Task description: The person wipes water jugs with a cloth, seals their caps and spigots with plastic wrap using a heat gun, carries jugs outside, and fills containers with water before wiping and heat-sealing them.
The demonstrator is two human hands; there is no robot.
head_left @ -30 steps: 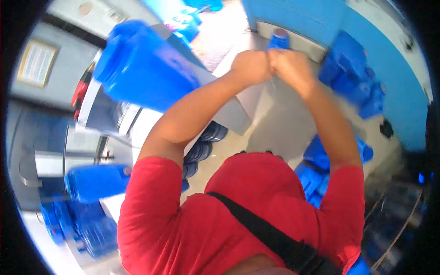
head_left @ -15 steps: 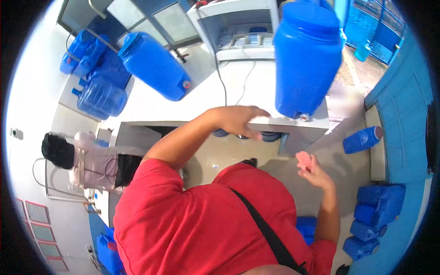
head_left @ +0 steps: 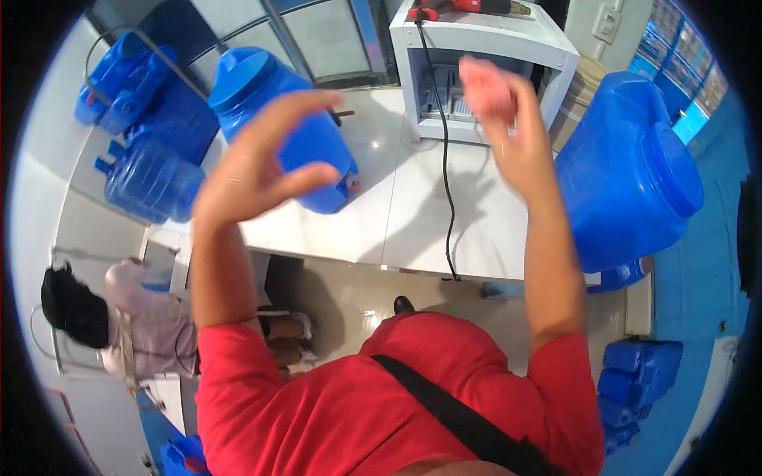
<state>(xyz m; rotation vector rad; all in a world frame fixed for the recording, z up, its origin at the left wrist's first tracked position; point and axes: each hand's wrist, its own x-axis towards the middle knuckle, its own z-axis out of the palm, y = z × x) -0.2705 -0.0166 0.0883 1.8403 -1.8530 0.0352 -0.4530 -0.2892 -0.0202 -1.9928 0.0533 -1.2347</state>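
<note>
My left hand (head_left: 258,163) is raised over the white counter (head_left: 357,230), fingers spread and curved, holding nothing. It is in front of a blue container (head_left: 317,151) with a round lid and a small spout low on its side. My right hand (head_left: 516,131) is lifted before the white shelf unit (head_left: 409,75), its fingers wrapped round a crumpled pink cloth-like thing (head_left: 486,86). Right of that hand, a large blue container (head_left: 619,174) with a wide lid leans at the counter's right end.
A red and black tool (head_left: 468,8) lies on the shelf unit, and its black cable (head_left: 447,182) runs down across the counter. Blue and clear jugs (head_left: 151,178) stand at the left. A person (head_left: 151,325) is at lower left. Blue containers (head_left: 635,377) are at lower right.
My view has turned toward the counter. Both hands have risen and moved forward over it, the right still with the pink thing. The large blue container now appears farther right and tilted.
</note>
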